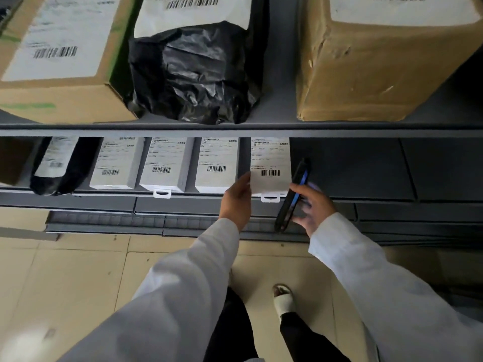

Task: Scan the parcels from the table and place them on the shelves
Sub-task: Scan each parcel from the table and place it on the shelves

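- The white parcel (270,165) lies at the right end of a row of white boxes on the lower shelf (392,202), its hang tab over the front edge.
- The left hand (236,202) touches its left side; I cannot tell if the fingers clamp it.
- The right hand (311,207) grips a dark scanner (292,194) just beside the parcel.
- Risk: a sideways push may twist the parcel against its neighbour (217,165), or the scanner may knock it.

the top grey shelf (274,126) holds two brown boxes (60,61) (379,64) with a black bag (196,74) between them, and the lower shelf (104,202) holds a black bag (62,168) and four white boxes (115,165) in a row.
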